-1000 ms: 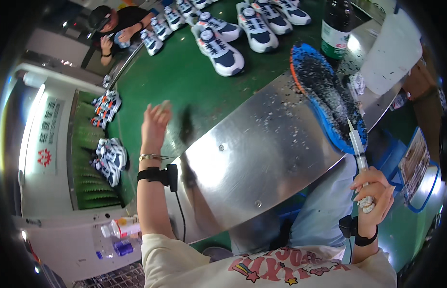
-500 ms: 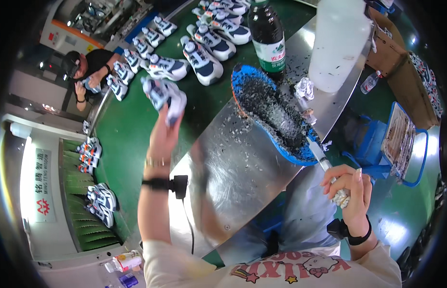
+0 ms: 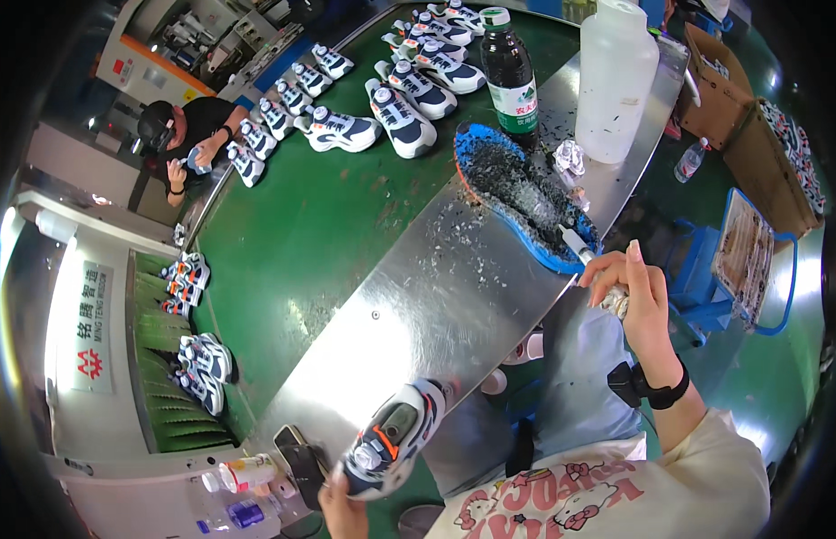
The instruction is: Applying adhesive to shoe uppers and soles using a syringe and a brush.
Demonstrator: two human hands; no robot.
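Note:
My left hand [image 3: 342, 508] grips one end of a navy and white shoe [image 3: 396, 436] with orange trim, held over the near edge of the steel tabletop [image 3: 409, 296]. A round white plug or knob sits on the shoe's upper. My right hand [image 3: 635, 292] is closed round a slim white-handled tool [image 3: 576, 242], with a crumpled whitish wad [image 3: 616, 304] against the palm. The tool's tip dips into black crumbs inside a blue, sole-shaped tray [image 3: 530, 247]. Its exact kind does not show.
A dark bottle with a green cap [image 3: 508, 76] and a large white jug [image 3: 616, 85] stand behind the tray, beside crumpled foil [image 3: 569, 158]. Several shoes [image 3: 400, 117] line the green surface. A co-worker [image 3: 189, 139] sits far left. A phone [image 3: 301, 458] lies near my left hand.
My left hand has drawn back from the green surface toward me, bringing a shoe to the near edge. The right hand stays at the tray with its tool.

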